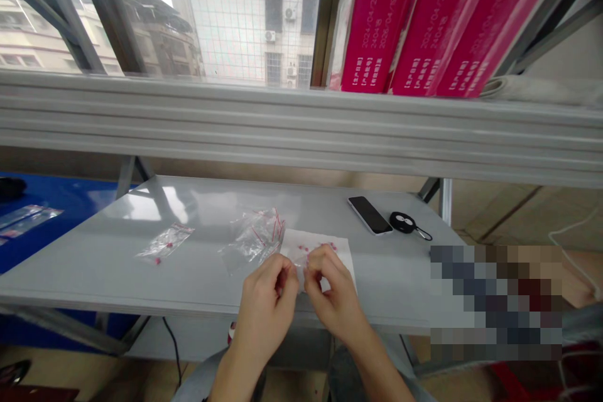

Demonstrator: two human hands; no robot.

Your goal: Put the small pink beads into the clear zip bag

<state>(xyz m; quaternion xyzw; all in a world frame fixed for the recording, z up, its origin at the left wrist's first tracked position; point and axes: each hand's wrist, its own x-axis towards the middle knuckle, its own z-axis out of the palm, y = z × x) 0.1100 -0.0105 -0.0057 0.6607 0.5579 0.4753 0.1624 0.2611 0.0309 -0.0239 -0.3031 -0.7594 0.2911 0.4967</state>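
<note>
Head view: both hands meet over the near edge of a grey table (pixel 117 257). The left hand (pixel 268 295) and the right hand (pixel 332 292) face each other, knuckles up, with the fingers curled in tight and only a narrow gap between the two sets of fingertips. In that gap is a small clear bag (pixel 296 271), pinched from the left by the left fingers (pixel 281 276) and from the right by the right fingers (pixel 313 271). Its outline is faint, and I cannot tell what is in it. The bag hangs just above the table edge, over the near left corner of a white sheet (pixel 342 250).

The sheet lies flat just beyond the right hand and carries a few pink bits (pixel 330 244). Touching the sheet's left side is a heap (pixel 257 235) of clear bags with red strips, just beyond the left hand. Well to the left of the heap a single flat pouch (pixel 164 244) lies alone, with pink bits inside.

Further back on the right a dark phone (pixel 370 215) lies face up, with a black fob (pixel 404 222) just beside it. Above the table runs a grey shelf (pixel 301 125) with pink boxes (pixel 424 19) leaning on it. A blue bench (pixel 56 201) stands at the left.
</note>
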